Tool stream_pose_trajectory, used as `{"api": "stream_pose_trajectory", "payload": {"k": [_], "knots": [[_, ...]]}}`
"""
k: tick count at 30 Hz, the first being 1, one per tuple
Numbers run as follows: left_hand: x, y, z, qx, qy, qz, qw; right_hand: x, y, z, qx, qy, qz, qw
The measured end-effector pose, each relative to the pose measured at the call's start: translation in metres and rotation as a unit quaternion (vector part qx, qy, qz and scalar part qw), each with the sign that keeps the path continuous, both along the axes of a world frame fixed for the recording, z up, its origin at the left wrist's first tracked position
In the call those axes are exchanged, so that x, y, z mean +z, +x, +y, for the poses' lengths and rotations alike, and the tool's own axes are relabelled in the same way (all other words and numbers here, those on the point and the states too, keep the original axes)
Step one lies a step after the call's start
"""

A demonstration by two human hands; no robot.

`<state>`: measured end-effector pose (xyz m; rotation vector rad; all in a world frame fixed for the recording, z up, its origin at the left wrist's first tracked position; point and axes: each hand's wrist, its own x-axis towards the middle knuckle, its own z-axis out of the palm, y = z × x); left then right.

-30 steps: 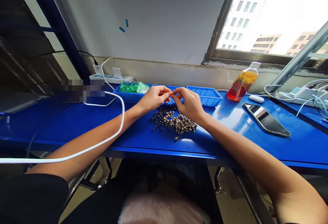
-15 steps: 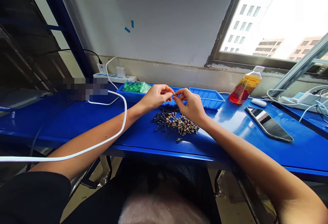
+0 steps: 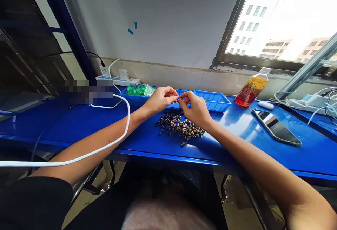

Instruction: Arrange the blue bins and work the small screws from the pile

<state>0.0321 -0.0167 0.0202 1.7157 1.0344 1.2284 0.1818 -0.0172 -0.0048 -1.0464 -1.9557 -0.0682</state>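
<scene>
Fingertip to fingertip, my left hand (image 3: 161, 100) and my right hand (image 3: 195, 106) meet above the table. Both are closed in a pinch around a small metal screw (image 3: 179, 98), mostly hidden by the fingers. Just below them lies a pile of brass-coloured screws (image 3: 188, 128). Thin dark screws (image 3: 165, 123) make up the pile's left side. One loose screw (image 3: 183, 143) rests nearer the front edge. Behind my hands stands a blue divided tray (image 3: 214, 101), with green plastic bags (image 3: 140, 89) in its left part.
On the right are a drink bottle (image 3: 252, 88), a small white case (image 3: 266, 105) and a phone (image 3: 277, 126). Power strips stand at the back left (image 3: 118, 80) and right (image 3: 302, 103). A white cable (image 3: 128, 117) crosses over my left forearm.
Both hands stay in place, still pinching the screw; the fingertips have shifted only slightly and less of the screw shows. The pile looks the same.
</scene>
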Motion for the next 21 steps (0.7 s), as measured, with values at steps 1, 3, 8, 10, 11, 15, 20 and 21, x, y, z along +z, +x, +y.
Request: {"api": "stream_pose_trajectory", "payload": {"k": [1, 3, 8, 10, 11, 15, 20, 21], "knots": [[-0.0003, -0.0001, 0.0005, 0.0, 0.007, 0.002, 1.0, 0.0003, -0.0005, -0.0001, 0.001, -0.01, 0.006, 1.0], [-0.001, -0.0003, 0.001, 0.0, 0.022, 0.005, 1.0, 0.001, -0.0017, -0.0004, 0.003, -0.029, 0.018, 0.999], [-0.0029, -0.0002, 0.0012, 0.005, 0.043, -0.004, 0.999, 0.0029, -0.0034, -0.0017, 0.01, -0.053, 0.039, 0.998], [-0.0038, -0.0004, 0.0017, 0.006, 0.048, -0.005, 0.999, 0.0031, -0.0034, -0.0021, 0.015, -0.053, 0.042, 0.998], [-0.0042, -0.0005, 0.002, 0.006, 0.05, -0.004, 0.999, 0.003, -0.0033, -0.0022, 0.018, -0.053, 0.043, 0.998], [-0.0051, -0.0008, 0.0032, 0.008, 0.054, -0.005, 0.998, 0.0026, -0.0037, -0.0027, 0.036, -0.058, 0.043, 0.997], [-0.0048, -0.0003, 0.0034, 0.012, 0.052, -0.01, 0.999, 0.0022, -0.0046, -0.0025, 0.045, -0.079, 0.04, 0.995], [-0.0048, -0.0002, 0.0034, 0.012, 0.05, -0.009, 0.999, 0.0022, -0.0046, -0.0024, 0.045, -0.082, 0.038, 0.995]]}}
